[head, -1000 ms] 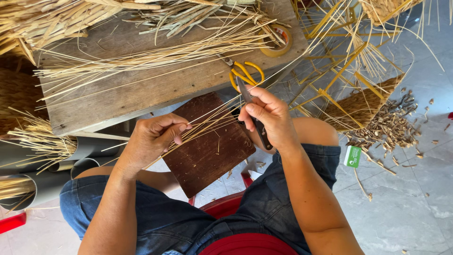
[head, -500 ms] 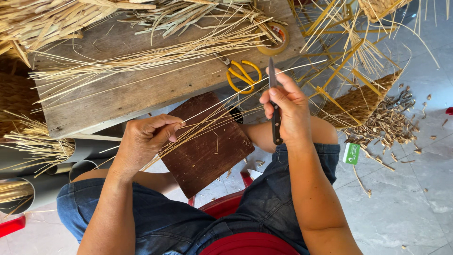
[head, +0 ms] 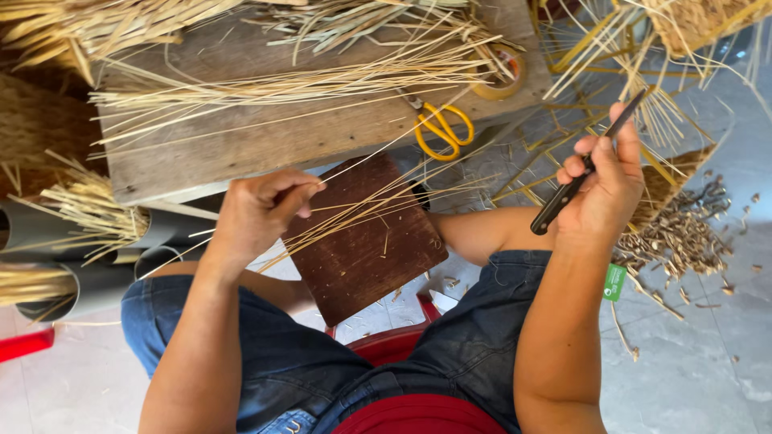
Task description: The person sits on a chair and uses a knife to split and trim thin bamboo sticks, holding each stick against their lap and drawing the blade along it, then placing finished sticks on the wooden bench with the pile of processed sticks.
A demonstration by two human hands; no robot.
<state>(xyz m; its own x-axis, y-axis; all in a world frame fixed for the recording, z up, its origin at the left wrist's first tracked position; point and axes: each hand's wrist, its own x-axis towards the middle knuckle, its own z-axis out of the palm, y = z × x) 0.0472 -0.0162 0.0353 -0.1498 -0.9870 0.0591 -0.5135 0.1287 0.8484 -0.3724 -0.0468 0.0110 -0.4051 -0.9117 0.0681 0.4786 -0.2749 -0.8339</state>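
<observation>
At frame centre the left hand (head: 259, 210) is pinching thin straw strips (head: 378, 193) over a dark wooden board (head: 366, 245), while the right hand (head: 603, 193) is gripping a black-handled knife (head: 575, 186) at right.

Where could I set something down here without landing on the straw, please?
Bare wood shows on the wooden bench below the straw bundles, left of the yellow scissors. The grey floor at lower right is free. The dark board carries strands; the husk pile crowds the right.
</observation>
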